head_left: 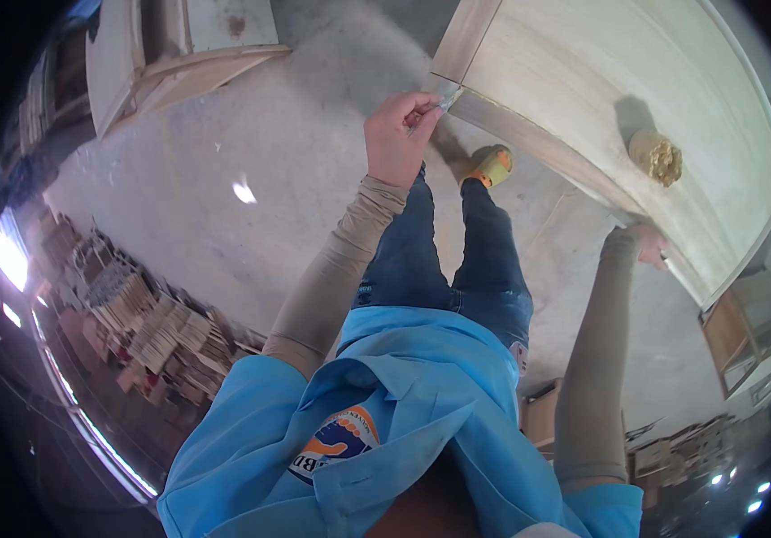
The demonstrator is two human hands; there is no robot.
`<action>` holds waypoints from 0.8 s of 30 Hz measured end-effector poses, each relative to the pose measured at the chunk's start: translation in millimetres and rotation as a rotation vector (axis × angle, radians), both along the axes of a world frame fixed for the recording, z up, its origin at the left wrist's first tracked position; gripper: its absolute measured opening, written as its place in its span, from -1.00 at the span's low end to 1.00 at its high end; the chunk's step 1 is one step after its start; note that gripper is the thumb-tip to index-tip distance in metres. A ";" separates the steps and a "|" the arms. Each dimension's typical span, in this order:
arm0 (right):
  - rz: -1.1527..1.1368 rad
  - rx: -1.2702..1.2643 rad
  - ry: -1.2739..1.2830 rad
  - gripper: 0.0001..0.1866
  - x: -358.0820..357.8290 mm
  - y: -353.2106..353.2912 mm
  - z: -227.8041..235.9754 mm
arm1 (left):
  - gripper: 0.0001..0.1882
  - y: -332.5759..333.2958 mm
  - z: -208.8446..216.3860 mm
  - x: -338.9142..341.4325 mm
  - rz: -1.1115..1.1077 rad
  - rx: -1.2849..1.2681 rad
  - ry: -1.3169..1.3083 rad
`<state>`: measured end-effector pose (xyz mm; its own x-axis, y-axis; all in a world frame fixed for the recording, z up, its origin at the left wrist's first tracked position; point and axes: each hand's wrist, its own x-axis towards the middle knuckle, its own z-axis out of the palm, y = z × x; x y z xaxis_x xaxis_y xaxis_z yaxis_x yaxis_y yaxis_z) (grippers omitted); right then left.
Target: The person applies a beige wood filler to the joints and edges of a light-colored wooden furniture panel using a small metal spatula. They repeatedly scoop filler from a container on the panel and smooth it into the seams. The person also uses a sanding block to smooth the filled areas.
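My left hand (394, 134) is closed in a pinch on a small, thin, greyish blade (447, 97), which looks like a putty scraper. Its tip touches the corner of a large pale wooden cabinet (574, 81), near a joint in the wood. At the cabinet's near right edge, my right hand (648, 246) is curled over the rim, some of its fingers hidden. Between the hands, on the broad top face, stands a small round tub (647, 148) heaped with a lumpy, yellowish-brown paste.
Another wooden cabinet (188, 67) stands at the far left. Stacked wood pieces (152, 323) lie on the left side. A small wooden frame (749, 323) is beyond the cabinet on the right. A yellow shoe (493, 167) of mine is on the concrete floor (260, 170), close to the cabinet.
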<state>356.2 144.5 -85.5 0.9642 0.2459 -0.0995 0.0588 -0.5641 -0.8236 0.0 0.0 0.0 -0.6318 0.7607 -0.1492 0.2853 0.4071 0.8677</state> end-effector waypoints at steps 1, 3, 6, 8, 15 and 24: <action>-0.001 -0.011 0.006 -0.30 -2.6 0.3 3.6 | -0.81 1.4 0.8 3.4 0.025 -0.001 0.017; 0.014 -0.034 0.010 -0.29 -0.6 3.7 2.1 | -0.81 4.0 2.6 7.2 0.062 0.002 0.057; 0.055 -0.067 -0.004 -0.27 9.9 0.0 -0.1 | -0.82 3.1 -2.0 16.1 0.092 0.001 0.091; 0.070 -0.078 0.038 -0.25 3.9 -3.3 6.7 | -0.82 0.1 -5.8 22.0 0.100 -0.005 0.126; 0.132 -0.071 0.081 -0.24 7.7 -5.0 9.3 | -0.84 3.3 -9.0 35.7 0.148 0.001 0.089; 0.180 -0.047 0.129 -0.21 10.3 -7.1 10.5 | -0.85 8.0 -6.3 62.9 0.084 0.023 0.018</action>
<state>366.6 137.4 -75.0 0.8838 0.4050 -0.2343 0.0583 -0.5922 -0.8037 62.9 8.0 -6.3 -0.6958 0.7082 -0.1198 0.2672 0.4100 0.8721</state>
